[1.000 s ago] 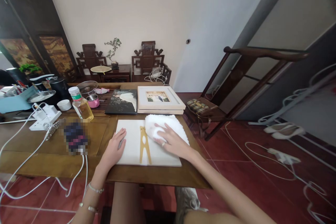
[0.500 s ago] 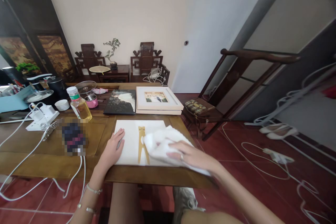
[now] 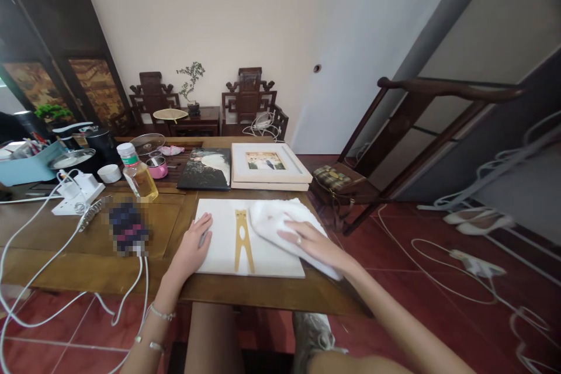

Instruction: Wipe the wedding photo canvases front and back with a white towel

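Observation:
On the wooden table lies a flat white board (image 3: 219,252) with a tan, cat-headed, long-legged shape (image 3: 242,239) at its middle. My left hand (image 3: 198,243) rests on the board's left edge, fingers stretched out and holding nothing. Over the board's right side spreads a fluffy white towel (image 3: 272,219), partly hanging past the board onto the table. My right hand (image 3: 307,239) presses on this towel and grips it, with its fingertips partly sunk in the fabric.
Behind the board are a dark picture panel (image 3: 205,168) and stacked pale frames (image 3: 272,168). Left stand an oil bottle (image 3: 139,174), a pink cup (image 3: 158,168), a power strip (image 3: 79,196) with cables and a blurred-out item (image 3: 128,227). A wooden chair (image 3: 407,111) stands right.
My right hand has moved the towel up and away from the tan shape, uncovering the board's lower right part. My left hand stays on the board's left edge. The view has shifted slightly.

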{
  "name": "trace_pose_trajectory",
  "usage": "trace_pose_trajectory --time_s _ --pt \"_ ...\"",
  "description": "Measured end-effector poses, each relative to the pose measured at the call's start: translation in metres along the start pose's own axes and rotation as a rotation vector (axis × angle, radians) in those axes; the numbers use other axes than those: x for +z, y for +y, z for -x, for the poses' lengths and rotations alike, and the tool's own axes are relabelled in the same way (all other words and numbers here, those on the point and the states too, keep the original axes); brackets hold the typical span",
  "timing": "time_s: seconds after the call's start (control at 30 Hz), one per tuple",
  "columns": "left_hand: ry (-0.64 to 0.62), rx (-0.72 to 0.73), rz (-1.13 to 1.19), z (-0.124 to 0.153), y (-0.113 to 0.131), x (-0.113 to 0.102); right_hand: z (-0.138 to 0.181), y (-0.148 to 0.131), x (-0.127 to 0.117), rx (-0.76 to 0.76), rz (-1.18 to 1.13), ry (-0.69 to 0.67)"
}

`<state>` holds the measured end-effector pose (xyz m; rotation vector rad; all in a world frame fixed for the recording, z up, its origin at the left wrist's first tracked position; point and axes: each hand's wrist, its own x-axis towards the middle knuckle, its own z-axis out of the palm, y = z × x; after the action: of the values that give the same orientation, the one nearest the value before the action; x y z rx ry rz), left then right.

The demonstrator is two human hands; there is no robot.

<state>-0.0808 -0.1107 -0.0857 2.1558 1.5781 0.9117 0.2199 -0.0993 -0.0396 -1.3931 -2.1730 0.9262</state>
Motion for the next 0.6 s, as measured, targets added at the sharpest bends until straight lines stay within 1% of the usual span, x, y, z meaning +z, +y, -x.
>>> trace_pose_trajectory --time_s 0.1,0.17,0.23,0.27,0.37,0.47,0.53,0.6 --pt "-0.001 0.009 -0.017 0.0 -0.001 0.001 0.048 -0.01 0.004 0.087 -0.022 -0.106" --pt "0.0 0.019 -0.03 -0.001 -0.002 0.002 0.071 -0.016 0.004 0.11 -0.023 -0.177" --pt "0.002 0.024 -0.038 -0.001 -0.002 0.002 0.079 -0.019 0.001 0.124 -0.024 -0.213" --pt "0.004 0.024 -0.04 -0.001 -0.003 0.002 0.077 -0.02 -0.001 0.13 -0.028 -0.216" --pt "0.005 0.021 -0.037 0.0 -0.003 0.002 0.05 -0.018 -0.007 0.106 -0.029 -0.186" --pt "-0.003 0.018 -0.034 0.0 -0.002 0.002 0.005 -0.01 -0.01 -0.004 -0.012 -0.12" --pt "-0.005 0.017 -0.031 0.0 -0.002 0.001 -0.026 -0.006 -0.007 -0.073 -0.009 -0.044" --pt "-0.004 0.014 -0.029 0.0 -0.001 0.001 -0.05 -0.005 0.0 -0.107 -0.009 0.046"
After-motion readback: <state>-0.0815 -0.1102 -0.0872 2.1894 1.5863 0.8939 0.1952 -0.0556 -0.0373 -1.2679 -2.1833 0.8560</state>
